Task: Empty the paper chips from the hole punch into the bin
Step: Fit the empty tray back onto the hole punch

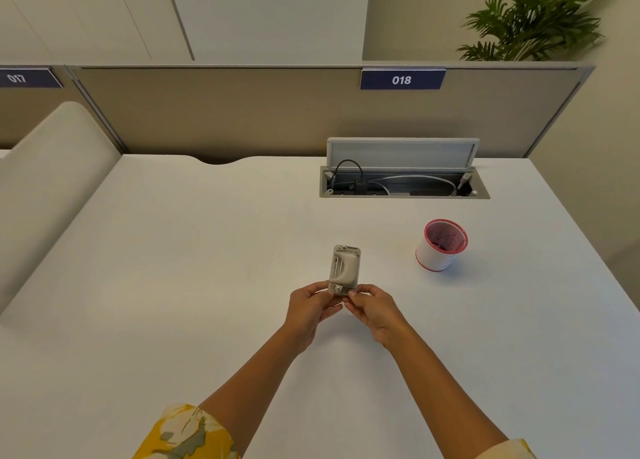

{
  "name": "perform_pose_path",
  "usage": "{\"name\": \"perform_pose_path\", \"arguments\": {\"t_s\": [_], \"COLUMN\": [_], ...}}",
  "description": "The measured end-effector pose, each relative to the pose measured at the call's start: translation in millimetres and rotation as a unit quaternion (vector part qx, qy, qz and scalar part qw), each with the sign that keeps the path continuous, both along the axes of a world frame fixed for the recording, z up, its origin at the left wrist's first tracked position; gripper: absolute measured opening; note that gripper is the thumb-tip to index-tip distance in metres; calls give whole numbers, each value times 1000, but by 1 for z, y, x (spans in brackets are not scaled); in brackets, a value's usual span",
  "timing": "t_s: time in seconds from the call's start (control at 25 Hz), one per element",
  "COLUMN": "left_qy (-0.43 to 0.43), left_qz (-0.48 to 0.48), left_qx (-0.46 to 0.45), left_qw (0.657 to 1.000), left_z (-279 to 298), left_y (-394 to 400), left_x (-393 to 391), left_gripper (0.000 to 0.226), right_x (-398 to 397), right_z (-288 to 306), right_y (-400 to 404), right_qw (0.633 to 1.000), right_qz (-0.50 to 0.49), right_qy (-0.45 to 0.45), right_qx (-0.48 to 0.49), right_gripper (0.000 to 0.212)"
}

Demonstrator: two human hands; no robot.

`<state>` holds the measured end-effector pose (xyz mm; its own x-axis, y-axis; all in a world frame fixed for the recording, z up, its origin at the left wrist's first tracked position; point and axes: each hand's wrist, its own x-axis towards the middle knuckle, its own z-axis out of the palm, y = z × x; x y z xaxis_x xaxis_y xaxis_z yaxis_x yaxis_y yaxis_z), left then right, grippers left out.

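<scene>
Two hands meet on the hole punch (343,268); our left hand (309,306) and right hand (372,308) both pinch its near end; its long axis points away from us; the bin (441,245) stands far-right on the desk (173,285), nearer the right hand.

Hands: 2 | hole punch (343,270): 1 | bin (441,245): 1 (small, red-rimmed) | desk number signs: 2 | potted plant (530,19): 1 | cable hatch (403,178): 1
</scene>
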<state>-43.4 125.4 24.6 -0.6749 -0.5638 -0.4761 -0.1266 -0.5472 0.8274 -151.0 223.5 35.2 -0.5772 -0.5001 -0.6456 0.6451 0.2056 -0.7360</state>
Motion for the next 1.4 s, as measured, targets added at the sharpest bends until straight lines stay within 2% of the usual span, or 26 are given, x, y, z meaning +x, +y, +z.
{"name": "perform_pose_path", "arguments": {"t_s": [0.24, 0.4, 0.56, 0.84, 1.08, 1.28, 1.4], "left_qy": [-32, -20, -24, -8, -16, -28, -32], "left_qz": [39, -12, -10, -20, -43, -59, -61], "left_qx": [-34, -33, -8, -17, -38, -66, -70], "left_qw": [998, 999, 1000, 1000, 998, 996, 995], "left_z": [-4, -2, 3, 8, 2, 1, 0], "left_y": [0, -6, -18, -30, -29, -31, -33], "left_x": [2, 7, 4, 3, 5, 3, 1], "left_gripper": [23, 19, 18, 22, 28, 33, 33], "right_x": [1, 0, -1, -3, -9, -8, -10], "right_z": [0, 0, 8, 13, 8, -2, -7], "right_y": [1, 3, 3, 4, -12, -23, -28], "right_qw": [999, 999, 994, 977, 981, 976, 969], "right_qz": [21, 42, 96, 195, 134, 81, 90], "right_qy": [35, 25, 40, 80, 139, 190, 205], "right_qx": [27, 24, 26, 32, 23, 74, 105], "right_gripper": [16, 18, 18, 16, 21, 21, 19]}}
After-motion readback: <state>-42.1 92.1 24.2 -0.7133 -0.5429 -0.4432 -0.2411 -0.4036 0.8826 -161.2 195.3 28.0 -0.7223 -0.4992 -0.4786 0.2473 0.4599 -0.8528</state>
